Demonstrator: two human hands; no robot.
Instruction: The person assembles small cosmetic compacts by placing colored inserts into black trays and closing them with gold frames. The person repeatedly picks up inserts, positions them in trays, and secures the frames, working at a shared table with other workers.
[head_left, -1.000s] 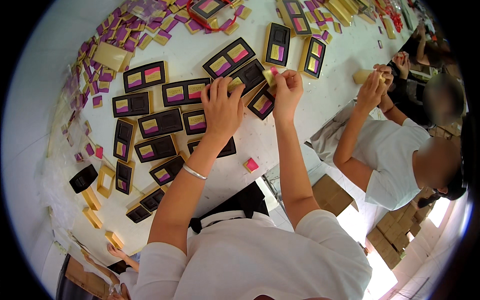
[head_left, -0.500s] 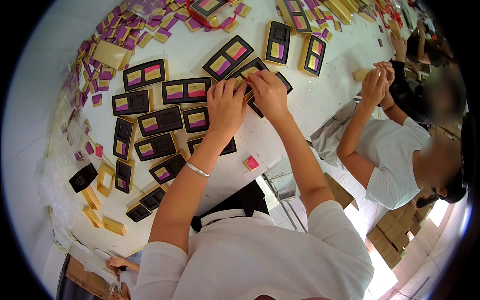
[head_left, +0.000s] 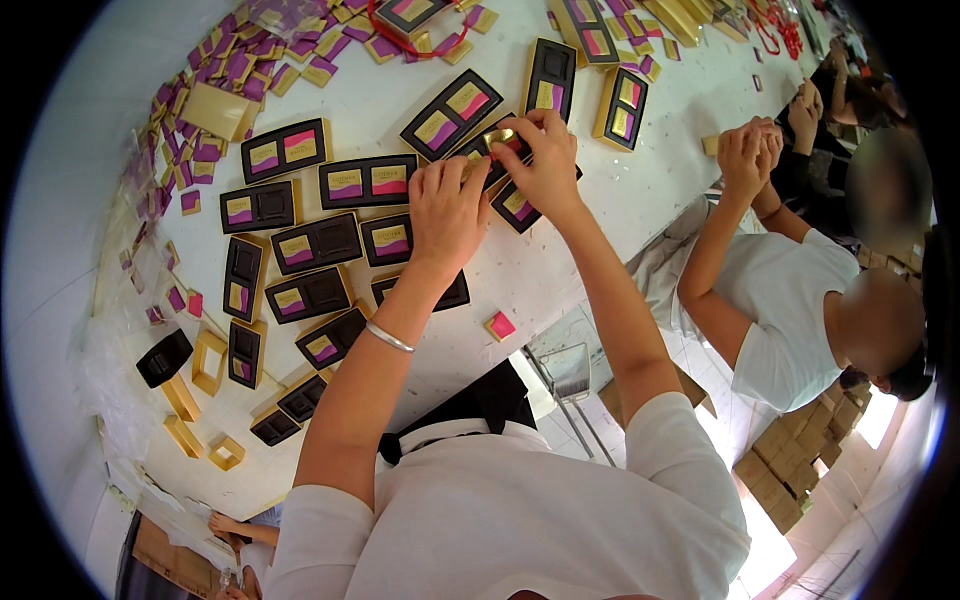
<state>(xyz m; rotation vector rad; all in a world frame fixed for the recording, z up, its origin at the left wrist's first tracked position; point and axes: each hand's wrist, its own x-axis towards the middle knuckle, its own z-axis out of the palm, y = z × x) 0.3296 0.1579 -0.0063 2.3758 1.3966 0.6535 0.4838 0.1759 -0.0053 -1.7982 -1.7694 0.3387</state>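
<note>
Centrally, we see the right hand [head_left: 540, 165] pinching a gold-and-pink packet [head_left: 500, 138] between thumb and fingertips, at the upper-right part of a black-lined box [head_left: 495, 174]; whether packet and lining touch, we cannot tell. The box's long axis runs obliquely, lower left to upper right, placing the right hand nearer its far end. The left hand [head_left: 448, 210] curls at the opposite end, its grip hidden from us. We note the packet's shiny, foil-like gold face, neighbouring dark trays [head_left: 330, 240] with rectangular wells, and a flat white tabletop [head_left: 640, 190].
</note>
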